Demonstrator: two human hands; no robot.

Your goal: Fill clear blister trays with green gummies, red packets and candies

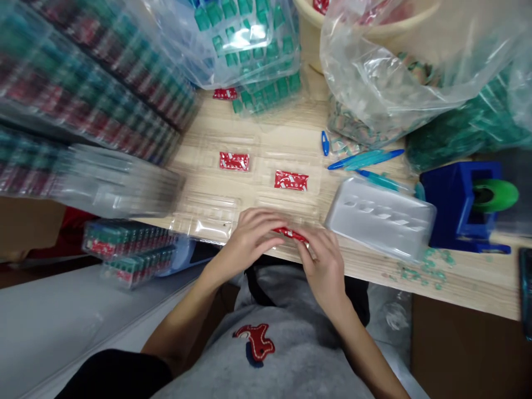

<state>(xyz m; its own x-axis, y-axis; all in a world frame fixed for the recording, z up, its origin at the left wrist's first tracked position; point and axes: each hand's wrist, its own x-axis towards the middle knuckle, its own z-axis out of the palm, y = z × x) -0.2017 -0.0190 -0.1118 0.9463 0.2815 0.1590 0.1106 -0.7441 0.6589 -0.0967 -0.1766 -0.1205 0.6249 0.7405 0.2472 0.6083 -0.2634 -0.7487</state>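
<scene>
A small red packet with white print [291, 234] is held between my two hands near the table's front edge. My left hand [258, 235] has its fingers stretched over the packet's left end, with the thumb below. My right hand [322, 255] pinches the right end between thumb and fingers. Underneath lies a clear plastic tray [266, 206], partly hidden by the hands. To its left is another clear tray [203, 221]. Farther back, one red packet [234, 161] and a second red packet [291, 180] each lie in a clear tray.
Stacked filled packs [91, 94] rise at left beside nested clear trays [120, 180]. Behind are bagged green pieces [257, 44], a tub [310, 33] and a plastic bag [369, 83]. At right are blue pens [366, 159], a white tray [380, 216] and a tape dispenser [453, 205].
</scene>
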